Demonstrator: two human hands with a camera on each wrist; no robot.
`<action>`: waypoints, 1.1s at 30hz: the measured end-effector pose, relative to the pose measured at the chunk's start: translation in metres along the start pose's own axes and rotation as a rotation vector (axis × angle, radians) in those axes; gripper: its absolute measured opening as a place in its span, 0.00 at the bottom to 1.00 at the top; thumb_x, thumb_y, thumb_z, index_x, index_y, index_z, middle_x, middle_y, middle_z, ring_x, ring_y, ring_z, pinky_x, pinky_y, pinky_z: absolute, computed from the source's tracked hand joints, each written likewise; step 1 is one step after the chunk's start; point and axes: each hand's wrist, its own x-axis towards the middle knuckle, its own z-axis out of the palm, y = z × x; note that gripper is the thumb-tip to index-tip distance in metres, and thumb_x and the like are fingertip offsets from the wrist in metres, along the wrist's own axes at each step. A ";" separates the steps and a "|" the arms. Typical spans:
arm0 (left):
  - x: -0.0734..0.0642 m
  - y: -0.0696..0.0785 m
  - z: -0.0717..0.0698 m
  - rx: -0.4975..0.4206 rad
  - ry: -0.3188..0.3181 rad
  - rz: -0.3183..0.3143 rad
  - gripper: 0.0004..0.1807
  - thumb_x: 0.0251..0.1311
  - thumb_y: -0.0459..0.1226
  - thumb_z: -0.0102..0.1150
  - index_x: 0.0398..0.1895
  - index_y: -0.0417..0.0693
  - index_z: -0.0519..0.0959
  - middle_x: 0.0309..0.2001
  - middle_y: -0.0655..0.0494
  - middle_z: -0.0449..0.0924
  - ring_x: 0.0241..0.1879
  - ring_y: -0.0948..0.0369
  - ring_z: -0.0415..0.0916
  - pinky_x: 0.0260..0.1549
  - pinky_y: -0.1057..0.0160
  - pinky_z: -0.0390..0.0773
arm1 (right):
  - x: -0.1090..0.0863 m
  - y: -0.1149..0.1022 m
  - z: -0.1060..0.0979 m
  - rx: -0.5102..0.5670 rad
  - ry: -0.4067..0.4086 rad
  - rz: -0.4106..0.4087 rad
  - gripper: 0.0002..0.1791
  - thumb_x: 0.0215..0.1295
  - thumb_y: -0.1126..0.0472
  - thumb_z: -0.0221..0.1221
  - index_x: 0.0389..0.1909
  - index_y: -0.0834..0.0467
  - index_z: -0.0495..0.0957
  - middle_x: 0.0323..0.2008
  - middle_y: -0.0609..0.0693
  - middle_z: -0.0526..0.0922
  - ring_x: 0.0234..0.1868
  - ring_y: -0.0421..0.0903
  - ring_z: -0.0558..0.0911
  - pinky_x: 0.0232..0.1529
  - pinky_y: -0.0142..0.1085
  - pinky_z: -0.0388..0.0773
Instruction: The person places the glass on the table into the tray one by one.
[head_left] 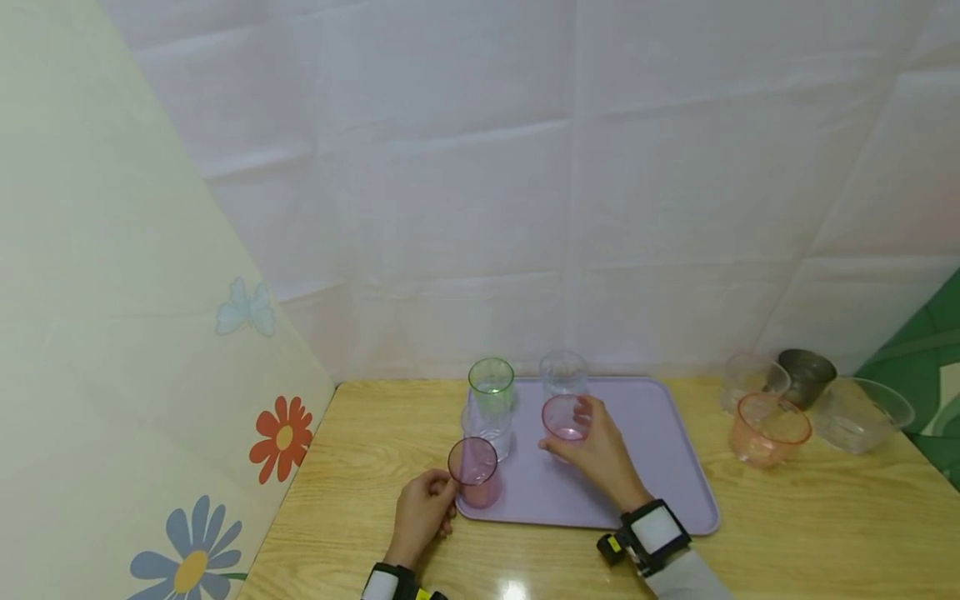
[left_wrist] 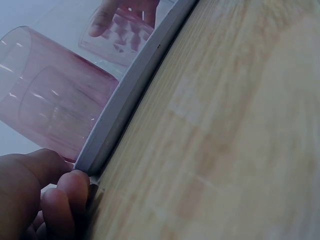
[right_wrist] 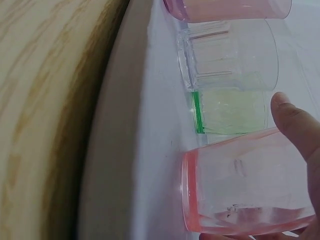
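My right hand [head_left: 600, 454] curls round a small pink-rimmed clear cup [head_left: 562, 422] over the lilac tray [head_left: 648, 467], thumb on the near left side and fingers behind. In the right wrist view this cup [right_wrist: 240, 190] shows its red-pink base. At the tray's near left corner, my left hand [left_wrist: 42, 195] pinches the tray rim [left_wrist: 112, 117] between thumb and curled fingers. A taller purple-pink cup [head_left: 476, 475] stands right beside those fingers. Behind it on the tray are a clear cup [head_left: 487, 433] and a green-rimmed cup [head_left: 491, 385]; another clear cup [head_left: 564, 372] stands at the back.
To the right of the tray, an orange bowl [head_left: 767, 437], a clear cup [head_left: 750, 387], a dark grey cup [head_left: 806, 379] and a wide clear bowl [head_left: 862, 417] crowd together on the wooden table [head_left: 810, 533]. White sheeting [head_left: 450, 208] hangs along the table's back edge.
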 end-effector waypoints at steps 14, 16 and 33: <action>-0.001 0.000 0.000 -0.012 -0.001 0.015 0.08 0.61 0.39 0.61 0.38 0.43 0.80 0.14 0.57 0.76 0.05 0.64 0.70 0.03 0.63 0.75 | 0.000 0.001 -0.001 -0.033 0.008 -0.020 0.66 0.34 0.35 0.74 0.68 0.67 0.52 0.59 0.69 0.69 0.60 0.63 0.69 0.60 0.59 0.68; -0.001 0.000 0.000 -0.008 -0.002 0.012 0.08 0.61 0.39 0.61 0.38 0.43 0.80 0.15 0.57 0.76 0.05 0.64 0.70 0.03 0.63 0.75 | 0.000 0.002 -0.001 -0.039 0.011 -0.028 0.67 0.34 0.35 0.74 0.68 0.68 0.52 0.60 0.68 0.68 0.60 0.62 0.69 0.60 0.59 0.69; 0.001 -0.001 0.000 0.009 -0.003 0.002 0.09 0.61 0.40 0.61 0.38 0.43 0.80 0.15 0.57 0.77 0.05 0.63 0.70 0.03 0.62 0.75 | -0.011 0.002 -0.018 -0.085 0.027 -0.070 0.63 0.38 0.36 0.73 0.67 0.69 0.55 0.60 0.69 0.67 0.58 0.63 0.71 0.56 0.59 0.72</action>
